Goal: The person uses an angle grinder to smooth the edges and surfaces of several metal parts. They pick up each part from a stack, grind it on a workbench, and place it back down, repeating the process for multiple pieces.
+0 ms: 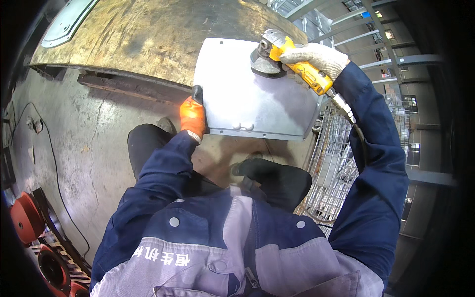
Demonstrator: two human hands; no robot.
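A light grey metal panel (232,89) with rounded corners and small holes along its edge rests partly on the wooden bench and juts out toward me. My left hand (192,118), in an orange glove with dark fingertips, is closed on the panel's left edge, thumb on top. In a white knit glove, my right hand (324,58) wraps round a yellow air-powered angle grinder (310,75). The grinder's round disc head sits at the panel's upper right; whether it touches the surface I cannot tell. An air hose runs from its rear fitting along my right forearm.
Beyond the panel is a worn wooden bench top (148,39), with another grey panel (67,24) at its far left. A wire mesh cage (326,173) stands to my right. Red round parts (25,218) are at lower left, and a black cable (53,148) crosses the floor.
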